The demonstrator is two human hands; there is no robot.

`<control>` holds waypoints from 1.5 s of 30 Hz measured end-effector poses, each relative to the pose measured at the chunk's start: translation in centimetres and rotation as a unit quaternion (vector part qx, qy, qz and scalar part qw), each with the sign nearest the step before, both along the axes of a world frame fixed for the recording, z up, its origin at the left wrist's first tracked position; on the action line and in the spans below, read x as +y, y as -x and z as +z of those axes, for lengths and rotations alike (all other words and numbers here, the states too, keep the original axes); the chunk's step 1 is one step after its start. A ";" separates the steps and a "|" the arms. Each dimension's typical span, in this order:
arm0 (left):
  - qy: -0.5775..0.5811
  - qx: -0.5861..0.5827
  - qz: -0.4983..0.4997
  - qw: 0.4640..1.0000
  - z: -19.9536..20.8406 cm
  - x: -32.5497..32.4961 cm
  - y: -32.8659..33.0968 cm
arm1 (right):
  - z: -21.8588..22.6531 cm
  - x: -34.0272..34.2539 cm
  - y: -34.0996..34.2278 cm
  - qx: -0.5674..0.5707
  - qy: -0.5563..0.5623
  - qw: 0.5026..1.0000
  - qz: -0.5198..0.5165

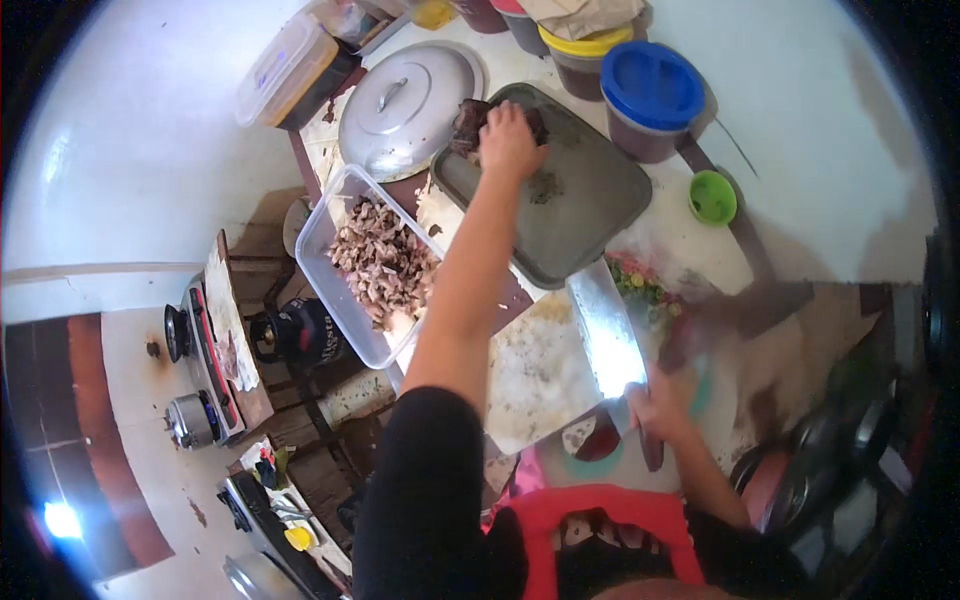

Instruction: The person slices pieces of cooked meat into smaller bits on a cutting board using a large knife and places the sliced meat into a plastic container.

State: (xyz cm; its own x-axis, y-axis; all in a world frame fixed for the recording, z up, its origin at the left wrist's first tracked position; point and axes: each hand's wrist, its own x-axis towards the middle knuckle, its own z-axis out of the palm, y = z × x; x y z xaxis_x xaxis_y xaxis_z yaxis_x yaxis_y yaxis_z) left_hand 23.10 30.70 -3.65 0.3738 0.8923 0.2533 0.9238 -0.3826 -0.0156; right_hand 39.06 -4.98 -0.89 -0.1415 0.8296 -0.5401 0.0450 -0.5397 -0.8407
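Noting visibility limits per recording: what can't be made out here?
Head view: whether the dark brown chunk is one piece; left grip covers part.
Head view: right side of plastic container; partly hidden by left forearm.
Head view: top of cleaver handle; covered by right grip.
Head view: red-and-green chopped pieces; too blurred to identify.

one left hand [510, 142], one right hand [655, 412], one cleaver [608, 335], one tray [585, 190], one clear tub [318, 225].
hands total two. dark chunks [468, 125]: at least one, exact number hidden under the left hand. chopped pieces [380, 255] in the clear tub: dozens, overlapping, too many for an exact count. one round metal lid [425, 105], one pale board [535, 385], one green cup [712, 200], one blue-lidded bucket [652, 85], one yellow-lidded bucket [580, 75], one dark gas cylinder [315, 330], one small pot [190, 420], one piece of brown paper [585, 12]. at least one more bucket [525, 35], partly cut off.
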 end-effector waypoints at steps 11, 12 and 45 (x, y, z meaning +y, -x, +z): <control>0.083 0.160 -0.048 0.982 -2.7 -2.0 -3.4 | -1.4 -0.1 -1.7 0.024 0.004 0.996 -0.084; 0.101 0.146 -0.072 0.982 -2.5 -3.4 -2.8 | -1.0 0.1 -1.8 0.016 0.011 0.996 -0.085; 0.266 -0.067 -0.066 0.959 2.2 -31.6 8.9 | -0.3 -5.4 6.5 -0.226 -0.040 0.972 -0.052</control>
